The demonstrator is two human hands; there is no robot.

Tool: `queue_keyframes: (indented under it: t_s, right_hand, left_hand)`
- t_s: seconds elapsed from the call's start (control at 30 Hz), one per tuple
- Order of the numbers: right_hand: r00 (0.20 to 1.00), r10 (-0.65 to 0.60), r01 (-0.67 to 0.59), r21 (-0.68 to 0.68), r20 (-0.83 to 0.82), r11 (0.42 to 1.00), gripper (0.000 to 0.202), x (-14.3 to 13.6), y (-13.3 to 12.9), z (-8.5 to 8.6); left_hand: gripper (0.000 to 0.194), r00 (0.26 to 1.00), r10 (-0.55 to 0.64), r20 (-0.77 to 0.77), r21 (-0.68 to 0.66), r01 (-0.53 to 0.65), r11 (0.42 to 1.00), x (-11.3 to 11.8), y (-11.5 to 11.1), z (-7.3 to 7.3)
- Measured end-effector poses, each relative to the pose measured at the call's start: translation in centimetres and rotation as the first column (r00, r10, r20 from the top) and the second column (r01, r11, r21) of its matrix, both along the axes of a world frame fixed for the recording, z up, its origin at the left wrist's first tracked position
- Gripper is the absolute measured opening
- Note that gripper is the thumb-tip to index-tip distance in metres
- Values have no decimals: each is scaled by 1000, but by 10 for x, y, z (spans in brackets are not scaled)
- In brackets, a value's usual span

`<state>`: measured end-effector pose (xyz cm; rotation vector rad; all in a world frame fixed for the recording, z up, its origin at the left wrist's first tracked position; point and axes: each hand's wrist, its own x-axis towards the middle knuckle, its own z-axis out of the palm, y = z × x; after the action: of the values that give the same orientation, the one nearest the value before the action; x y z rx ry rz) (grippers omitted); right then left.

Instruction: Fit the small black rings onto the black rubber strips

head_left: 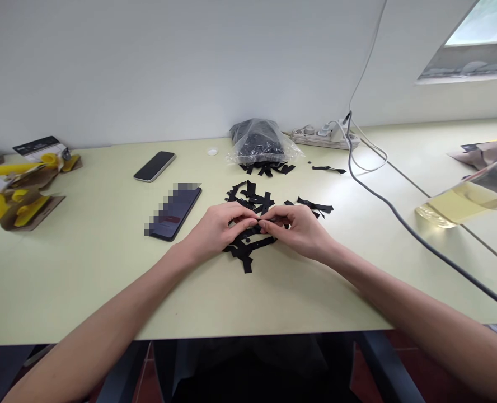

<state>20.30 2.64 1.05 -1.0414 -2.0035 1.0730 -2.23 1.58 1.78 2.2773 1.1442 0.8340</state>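
Over a loose pile of black fabric-like strips (262, 244), my left hand (224, 225) and my right hand (299, 228) meet at the fingertips. Both are closed in a pinch, thumb against forefinger. Between them is a small black strip (258, 219), mostly covered by the fingers. Small round black pieces (247, 240) lie among the strips below, some seeming attached to them. More black scraps (315, 205) lie just beyond my right hand.
A clear plastic bag (259, 143) of black material stands against the wall. Two phones (155, 166) lie to the left, near yellow items on cardboard (26, 210). A power strip (324, 138), a dark cable (393, 210) and a clear container of yellow liquid (458, 204) are on the right.
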Motion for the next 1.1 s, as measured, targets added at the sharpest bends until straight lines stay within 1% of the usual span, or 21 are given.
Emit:
queue_keyframes:
  t_s: [0.13, 0.23, 0.33, 0.4, 0.47, 0.57, 0.6, 0.67, 0.7, 0.73, 0.83, 0.9, 0.97, 1.03, 1.1]
  right_hand:
    - [997, 10, -14, 57, 71, 998, 23, 1, 0, -1]
    - [996, 28, -35, 87, 83, 996, 20, 1, 0, -1]
    - [996, 39, -47, 101, 79, 994, 20, 4, 2, 5]
    - [994, 16, -29, 124, 110, 992, 18, 10, 6, 12]
    - [981, -51, 22, 152, 189, 988, 16, 22, 13, 20]
    - [905, -248, 177, 225, 344, 958, 19, 43, 26, 27]
    - [868, -290, 199, 252, 404, 947, 20, 50, 31, 28]
    - [795, -329, 197, 297, 510, 934, 19, 61, 37, 28]
    - [763, -347, 190, 324, 545, 927, 15, 65, 39, 26]
    - [736, -374, 193, 355, 564, 915, 17, 68, 40, 24]
    - [692, -493, 268, 447, 526, 853, 43, 67, 40, 19]
    - [706, -518, 295, 465, 482, 835, 46, 60, 37, 17]
    - [759, -478, 265, 461, 443, 847, 41, 50, 32, 15]
    - [828, -390, 199, 439, 403, 876, 35, 38, 25, 14]
    - [897, -258, 102, 401, 359, 911, 29, 26, 17, 12]
  left_hand:
    - [16, 999, 6, -50, 1, -6, 1000, 0, -1, 0]
    - [16, 1000, -1, -27, -7, 1, 1000, 1, -2, -1]
    - [17, 1000, 24, 16, -15, -24, 1000, 2, -2, 0]
    - [19, 997, 72, 24, 5, -72, 997, 0, 0, 3]
    - [22, 991, 134, 2, 35, -134, 990, -6, 4, 7]
    - [25, 974, 206, -91, 44, -202, 978, -19, 11, 9]
    - [27, 968, 217, -128, 33, -215, 976, -23, 13, 10]
    - [32, 956, 219, -195, 8, -222, 975, -29, 15, 11]
    - [34, 951, 217, -220, 1, -222, 975, -31, 15, 11]
    - [35, 946, 218, -239, -4, -225, 974, -32, 15, 12]
    - [40, 923, 244, -298, -39, -267, 963, -30, 12, 15]
    - [39, 912, 248, -326, -71, -285, 956, -28, 10, 15]
    - [31, 916, 224, -333, -98, -269, 958, -27, 8, 15]
    - [24, 923, 202, -327, -104, -248, 963, -27, 7, 17]
    - [20, 934, 200, -298, -91, -236, 967, -26, 6, 20]
